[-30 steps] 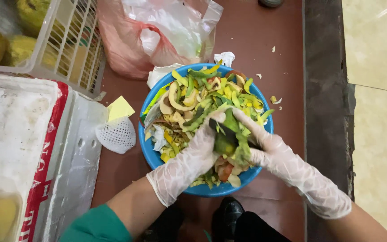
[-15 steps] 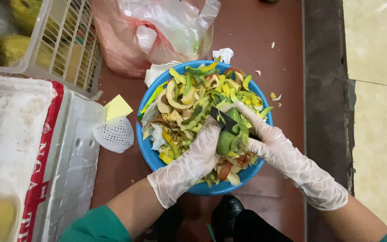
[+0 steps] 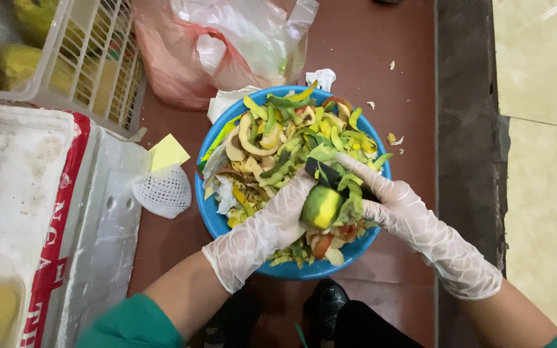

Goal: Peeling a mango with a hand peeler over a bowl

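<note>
A half-peeled green-yellow mango (image 3: 321,206) sits over the blue basin (image 3: 209,212) heaped with fruit peelings (image 3: 278,148), gripped in the gloved left hand (image 3: 278,216). The gloved right hand (image 3: 388,203) closes on a dark-handled peeler (image 3: 327,173) pressed to the fruit's upper side. A foam net sleeve (image 3: 162,191) and yellow note (image 3: 167,152) lie left of the basin, a pink plastic bag (image 3: 182,58) behind it.

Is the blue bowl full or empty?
Full. The blue bowl is heaped with green and yellow peels up to its rim, under the gloved hands.
</note>
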